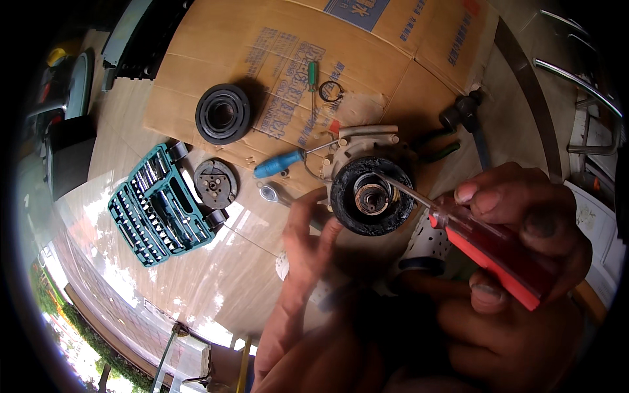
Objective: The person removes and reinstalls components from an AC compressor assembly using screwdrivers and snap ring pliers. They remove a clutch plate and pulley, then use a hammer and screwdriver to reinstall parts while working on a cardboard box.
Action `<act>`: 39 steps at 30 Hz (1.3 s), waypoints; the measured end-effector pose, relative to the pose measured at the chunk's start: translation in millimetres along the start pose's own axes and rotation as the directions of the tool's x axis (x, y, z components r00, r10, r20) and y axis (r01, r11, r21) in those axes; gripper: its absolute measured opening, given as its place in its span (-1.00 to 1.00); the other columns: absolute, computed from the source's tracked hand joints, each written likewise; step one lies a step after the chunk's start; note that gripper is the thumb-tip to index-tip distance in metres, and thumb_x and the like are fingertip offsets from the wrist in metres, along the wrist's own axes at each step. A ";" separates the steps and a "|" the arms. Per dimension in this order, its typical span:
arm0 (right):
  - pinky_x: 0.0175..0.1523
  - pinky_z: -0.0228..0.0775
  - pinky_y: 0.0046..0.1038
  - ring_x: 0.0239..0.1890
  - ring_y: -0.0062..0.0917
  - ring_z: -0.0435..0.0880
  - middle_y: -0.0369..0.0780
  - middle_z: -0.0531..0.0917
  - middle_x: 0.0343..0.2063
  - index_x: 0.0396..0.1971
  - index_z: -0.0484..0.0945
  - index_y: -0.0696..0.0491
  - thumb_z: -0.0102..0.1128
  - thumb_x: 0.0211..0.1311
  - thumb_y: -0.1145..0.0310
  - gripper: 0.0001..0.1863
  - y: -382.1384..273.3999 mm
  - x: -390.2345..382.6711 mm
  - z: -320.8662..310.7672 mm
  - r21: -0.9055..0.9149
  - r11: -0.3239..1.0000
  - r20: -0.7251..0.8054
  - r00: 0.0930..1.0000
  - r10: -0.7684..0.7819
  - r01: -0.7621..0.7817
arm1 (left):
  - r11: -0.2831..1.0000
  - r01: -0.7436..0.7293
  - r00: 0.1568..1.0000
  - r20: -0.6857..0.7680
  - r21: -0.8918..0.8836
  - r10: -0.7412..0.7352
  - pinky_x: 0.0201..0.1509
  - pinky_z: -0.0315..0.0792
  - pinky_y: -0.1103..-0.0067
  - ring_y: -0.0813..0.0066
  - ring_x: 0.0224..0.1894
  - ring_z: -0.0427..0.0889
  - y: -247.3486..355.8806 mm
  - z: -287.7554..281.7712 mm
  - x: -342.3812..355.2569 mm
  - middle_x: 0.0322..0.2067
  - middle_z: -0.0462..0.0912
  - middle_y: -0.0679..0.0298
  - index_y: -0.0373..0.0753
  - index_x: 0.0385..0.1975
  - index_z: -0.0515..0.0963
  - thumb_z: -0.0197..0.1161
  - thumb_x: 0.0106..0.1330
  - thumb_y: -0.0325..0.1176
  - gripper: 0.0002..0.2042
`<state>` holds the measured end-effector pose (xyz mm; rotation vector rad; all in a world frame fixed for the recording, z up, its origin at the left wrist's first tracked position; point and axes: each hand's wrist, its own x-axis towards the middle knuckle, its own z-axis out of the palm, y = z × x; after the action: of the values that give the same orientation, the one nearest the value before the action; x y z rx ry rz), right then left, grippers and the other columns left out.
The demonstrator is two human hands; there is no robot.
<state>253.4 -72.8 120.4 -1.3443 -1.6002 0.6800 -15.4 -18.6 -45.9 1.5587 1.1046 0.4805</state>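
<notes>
A compressor [360, 141] with a metal body and a black ring-shaped coil [344, 219] on its front faces up in front of me. My left hand [306, 239] grips its left side, thumb beside the black coil and the other fingers partly hidden along the body. My right hand [524, 229] is closed around the red handle of a screwdriver [495, 255]. The screwdriver's shaft slants up to the left, and its tip reaches the coil's inner upper edge, near the central shaft [372, 200]. Whether the tip touches there is hard to tell.
Cardboard [216, 52] bears a black pulley [223, 113], a green-handled screwdriver [312, 77] and a snap ring [331, 91]. Left lie a socket set [164, 206], a round clutch plate [215, 184], a ratchet [268, 193] and a blue-handled screwdriver [278, 164]. Right are pliers [440, 154] and a hammer [466, 114].
</notes>
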 end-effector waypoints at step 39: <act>0.06 0.59 -0.05 -0.01 0.06 0.68 0.10 0.67 -0.13 0.28 0.40 0.14 0.34 0.36 -0.09 -0.27 246.4 37.6 -8.0 -0.623 0.528 -0.412 0.816 0.405 -0.577 | 0.979 0.035 0.996 -0.087 0.201 -0.017 -0.21 0.59 0.45 0.35 -0.40 0.77 10.7 -19.9 36.1 -0.27 0.76 0.10 -0.31 0.00 0.67 0.37 0.46 -0.29 -0.74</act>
<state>373.1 24.8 -75.4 -2.4569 -1.3276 0.1482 -9.4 23.0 -38.9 1.7107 1.2694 0.4301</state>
